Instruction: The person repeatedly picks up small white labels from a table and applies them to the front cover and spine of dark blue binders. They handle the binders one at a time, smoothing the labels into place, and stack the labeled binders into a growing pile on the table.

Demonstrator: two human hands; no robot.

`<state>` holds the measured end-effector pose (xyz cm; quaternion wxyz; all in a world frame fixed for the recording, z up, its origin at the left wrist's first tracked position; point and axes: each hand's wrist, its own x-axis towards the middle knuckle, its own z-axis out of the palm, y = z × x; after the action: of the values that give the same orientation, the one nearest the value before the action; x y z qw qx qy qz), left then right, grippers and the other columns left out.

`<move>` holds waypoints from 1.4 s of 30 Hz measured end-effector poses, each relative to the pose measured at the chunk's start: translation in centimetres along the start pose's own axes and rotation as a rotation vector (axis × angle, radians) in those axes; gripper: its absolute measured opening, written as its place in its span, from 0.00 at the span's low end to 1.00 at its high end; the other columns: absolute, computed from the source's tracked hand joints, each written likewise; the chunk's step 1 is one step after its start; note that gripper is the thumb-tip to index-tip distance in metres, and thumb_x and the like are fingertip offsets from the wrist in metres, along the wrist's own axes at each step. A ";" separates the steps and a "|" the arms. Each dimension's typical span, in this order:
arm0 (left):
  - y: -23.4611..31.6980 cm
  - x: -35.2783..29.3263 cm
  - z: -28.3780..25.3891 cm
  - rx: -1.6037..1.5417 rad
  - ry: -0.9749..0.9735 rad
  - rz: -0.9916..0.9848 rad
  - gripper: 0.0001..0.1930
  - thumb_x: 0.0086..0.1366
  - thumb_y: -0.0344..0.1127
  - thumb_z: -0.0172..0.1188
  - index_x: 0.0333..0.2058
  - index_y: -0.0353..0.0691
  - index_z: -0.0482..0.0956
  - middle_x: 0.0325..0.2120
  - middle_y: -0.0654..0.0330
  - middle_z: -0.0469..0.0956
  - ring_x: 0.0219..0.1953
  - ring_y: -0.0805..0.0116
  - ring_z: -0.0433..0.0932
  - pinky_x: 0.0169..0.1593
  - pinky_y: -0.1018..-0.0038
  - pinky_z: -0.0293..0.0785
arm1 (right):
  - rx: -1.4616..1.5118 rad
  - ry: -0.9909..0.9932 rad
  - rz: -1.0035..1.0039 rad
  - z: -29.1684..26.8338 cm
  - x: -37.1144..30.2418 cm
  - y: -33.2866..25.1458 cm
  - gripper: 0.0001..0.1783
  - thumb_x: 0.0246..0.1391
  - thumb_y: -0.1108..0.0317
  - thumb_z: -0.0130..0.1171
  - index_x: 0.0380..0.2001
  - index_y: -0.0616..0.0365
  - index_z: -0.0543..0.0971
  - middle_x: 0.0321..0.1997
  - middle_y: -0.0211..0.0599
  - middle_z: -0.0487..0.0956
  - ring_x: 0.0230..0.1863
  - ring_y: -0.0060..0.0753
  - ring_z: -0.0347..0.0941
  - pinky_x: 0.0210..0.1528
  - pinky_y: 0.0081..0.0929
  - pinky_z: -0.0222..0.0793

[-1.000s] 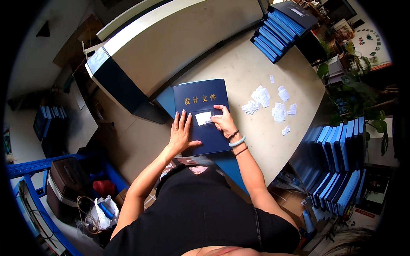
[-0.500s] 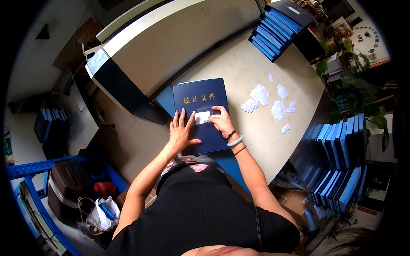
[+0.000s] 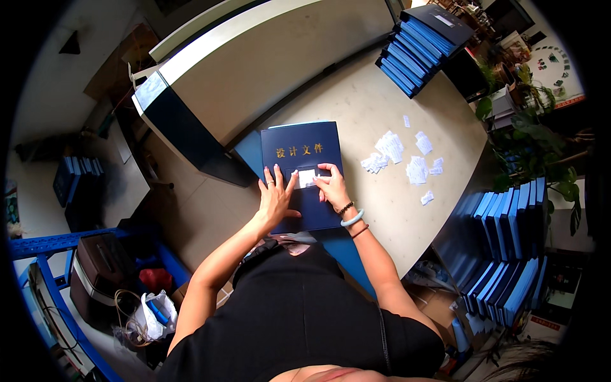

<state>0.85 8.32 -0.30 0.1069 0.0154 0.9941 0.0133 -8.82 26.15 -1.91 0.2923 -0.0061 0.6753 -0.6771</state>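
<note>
A dark blue file folder (image 3: 299, 213) with gold characters lies at the table's near edge in front of me. On its cover, a small white paper slip (image 3: 306, 179) sits at a clear label pocket; how far it is inside I cannot tell. My right hand (image 3: 332, 189) pinches the slip's right edge between thumb and fingers. My left hand (image 3: 275, 198) rests on the folder's left side with fingers spread, its index fingertip at the slip's left edge.
Several loose white slips (image 3: 390, 147) lie in small piles on the pale tabletop (image 3: 382, 210) to the right. At the far right stands a stack of blue folders (image 3: 414, 54). More folders (image 3: 509, 219) fill a rack at right. A light partition panel (image 3: 273, 60) borders the table's far left.
The whole view has shifted slightly. My left index finger has edged right along the slip, while my right hand keeps its pinch. The folder stays put.
</note>
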 end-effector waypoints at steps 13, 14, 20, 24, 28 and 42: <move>0.4 0.1 -0.9 0.038 -0.023 -0.004 0.67 0.37 0.71 0.72 0.73 0.53 0.48 0.65 0.26 0.52 0.65 0.21 0.54 0.59 0.41 0.66 | -0.030 0.294 -0.158 1.4 -0.4 1.4 0.26 0.50 0.74 0.70 0.50 0.64 0.69 0.27 0.39 0.84 0.16 0.18 0.71 0.14 0.18 0.62; 0.3 0.1 -0.7 0.034 -0.018 -0.004 0.67 0.37 0.71 0.72 0.73 0.53 0.47 0.65 0.26 0.52 0.65 0.21 0.54 0.59 0.41 0.66 | -0.057 0.269 -0.162 1.2 -0.5 1.2 0.26 0.50 0.74 0.70 0.50 0.64 0.69 0.27 0.38 0.84 0.16 0.18 0.72 0.14 0.18 0.63; 0.2 0.3 -0.7 -0.006 0.025 0.034 0.66 0.36 0.67 0.75 0.73 0.65 0.46 0.64 0.23 0.51 0.64 0.18 0.54 0.59 0.41 0.66 | -0.204 0.189 -0.153 0.6 -1.0 0.0 0.24 0.54 0.74 0.65 0.53 0.62 0.69 0.28 0.36 0.84 0.15 0.22 0.74 0.15 0.21 0.68; 0.3 0.6 -0.2 0.039 -0.002 0.029 0.67 0.33 0.70 0.74 0.72 0.67 0.46 0.64 0.24 0.52 0.63 0.19 0.56 0.58 0.42 0.68 | -0.141 0.144 -0.093 -0.3 -1.2 -0.9 0.22 0.54 0.75 0.64 0.53 0.61 0.74 0.29 0.38 0.85 0.16 0.24 0.76 0.16 0.22 0.71; 0.6 0.9 -1.1 0.061 -0.035 0.033 0.68 0.31 0.69 0.76 0.72 0.66 0.49 0.62 0.21 0.54 0.60 0.16 0.59 0.58 0.43 0.69 | -0.409 0.419 -0.337 -4.6 0.5 -4.3 0.11 0.56 0.72 0.62 0.44 0.59 0.80 0.23 0.37 0.83 0.18 0.26 0.77 0.23 0.26 0.72; -0.8 -0.2 -0.9 -0.321 0.157 0.072 0.64 0.31 0.61 0.79 0.70 0.65 0.55 0.65 0.27 0.53 0.66 0.22 0.53 0.65 0.42 0.59 | -1.063 0.845 -0.087 -37.2 21.9 -2.4 0.24 0.54 0.74 0.61 0.55 0.41 0.77 0.49 0.49 0.76 0.54 0.54 0.73 0.57 0.41 0.71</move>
<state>0.86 7.52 0.64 0.0294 0.0328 0.9833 0.1766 -42.86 51.02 -11.42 -0.0669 0.0893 0.9716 -0.2087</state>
